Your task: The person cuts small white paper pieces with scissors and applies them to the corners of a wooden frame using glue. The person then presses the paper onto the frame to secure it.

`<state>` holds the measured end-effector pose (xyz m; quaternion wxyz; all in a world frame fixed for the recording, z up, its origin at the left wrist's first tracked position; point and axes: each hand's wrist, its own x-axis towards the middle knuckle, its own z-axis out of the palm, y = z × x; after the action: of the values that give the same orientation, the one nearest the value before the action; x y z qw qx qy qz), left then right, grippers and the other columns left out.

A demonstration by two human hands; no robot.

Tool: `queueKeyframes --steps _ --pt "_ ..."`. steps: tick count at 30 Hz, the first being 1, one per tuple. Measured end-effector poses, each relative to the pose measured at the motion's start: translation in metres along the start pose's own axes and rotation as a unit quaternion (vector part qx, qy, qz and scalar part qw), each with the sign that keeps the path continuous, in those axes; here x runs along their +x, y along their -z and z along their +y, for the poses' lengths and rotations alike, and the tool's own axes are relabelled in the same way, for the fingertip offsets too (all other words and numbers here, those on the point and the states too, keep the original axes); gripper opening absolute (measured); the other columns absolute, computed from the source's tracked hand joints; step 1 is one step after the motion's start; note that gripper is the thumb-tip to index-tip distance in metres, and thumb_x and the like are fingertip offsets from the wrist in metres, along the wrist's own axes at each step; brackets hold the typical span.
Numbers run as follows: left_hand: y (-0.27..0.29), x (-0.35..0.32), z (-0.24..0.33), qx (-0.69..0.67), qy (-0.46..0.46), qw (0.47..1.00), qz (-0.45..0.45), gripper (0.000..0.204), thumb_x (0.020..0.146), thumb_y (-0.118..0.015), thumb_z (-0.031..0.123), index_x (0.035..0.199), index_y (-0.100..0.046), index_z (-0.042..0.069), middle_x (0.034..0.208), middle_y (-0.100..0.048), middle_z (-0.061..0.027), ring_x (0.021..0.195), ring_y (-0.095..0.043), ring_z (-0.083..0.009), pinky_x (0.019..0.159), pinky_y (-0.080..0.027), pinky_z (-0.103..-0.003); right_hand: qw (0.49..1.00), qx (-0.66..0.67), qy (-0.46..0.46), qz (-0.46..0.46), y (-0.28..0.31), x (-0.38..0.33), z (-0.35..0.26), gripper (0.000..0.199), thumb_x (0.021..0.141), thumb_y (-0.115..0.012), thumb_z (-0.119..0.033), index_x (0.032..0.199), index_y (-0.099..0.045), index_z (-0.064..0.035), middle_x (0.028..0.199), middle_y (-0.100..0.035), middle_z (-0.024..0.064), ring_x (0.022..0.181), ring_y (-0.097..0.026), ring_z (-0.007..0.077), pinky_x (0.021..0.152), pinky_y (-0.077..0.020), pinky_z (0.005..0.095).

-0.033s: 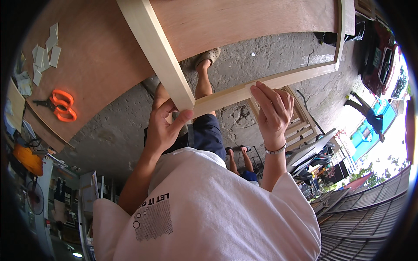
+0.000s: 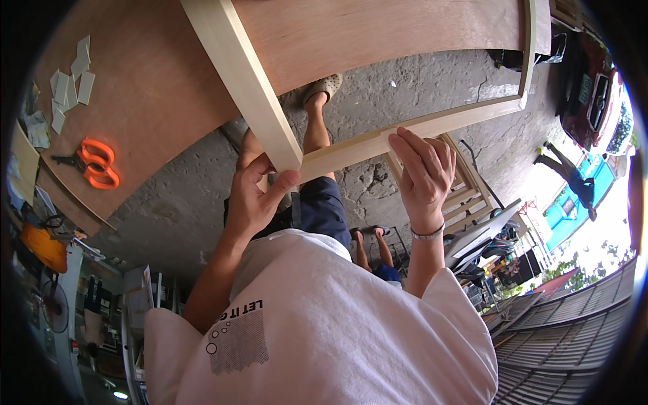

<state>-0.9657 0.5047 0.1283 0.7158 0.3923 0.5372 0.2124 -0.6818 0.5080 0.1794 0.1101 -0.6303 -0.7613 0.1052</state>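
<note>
A pale wooden frame rests partly on the plywood table, with its near corner out over the edge. My left hand grips that near corner, thumb on one side and fingers curled behind. Along the rail running off to the right, my right hand has its fingers pressed together with the tips against the wood. A small pale bit shows at those fingertips, too little to name. On the table to the left lie orange-handled scissors and several small, flat, pale pieces.
The brown plywood table spans the far side. Beneath is a rough concrete floor. A slatted wooden piece stands beyond my right hand. Other people's legs and a dark red vehicle are in view; shelves stand at lower left.
</note>
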Motion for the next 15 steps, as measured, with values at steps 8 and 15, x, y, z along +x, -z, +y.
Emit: queueKeyframes --steps 8,15 --pt "-0.003 -0.006 -0.009 0.028 -0.046 0.998 0.046 0.040 0.097 -0.074 0.032 0.116 -0.064 -0.001 0.105 -0.068 -0.0074 0.095 -0.061 -0.0136 0.086 -0.049 -0.031 0.961 0.160 -0.191 0.116 0.009 -0.028 -0.010 0.021 0.093 -0.064 0.006 0.107 -0.075 -0.0037 0.100 -0.073 0.0104 0.090 -0.065 0.0193 0.081 -0.0485 0.0288" --pt "-0.010 -0.032 -0.008 0.500 -0.303 0.800 0.137 0.064 0.100 -0.065 0.037 0.150 -0.045 0.002 0.155 -0.045 -0.0162 0.141 -0.045 -0.0358 0.117 -0.030 -0.055 0.669 0.537 -0.432 0.281 -0.016 -0.072 -0.023 0.018 0.104 -0.060 -0.007 0.120 -0.066 -0.0011 0.105 -0.069 0.0048 0.087 -0.063 0.0134 0.080 -0.0475 0.0286"
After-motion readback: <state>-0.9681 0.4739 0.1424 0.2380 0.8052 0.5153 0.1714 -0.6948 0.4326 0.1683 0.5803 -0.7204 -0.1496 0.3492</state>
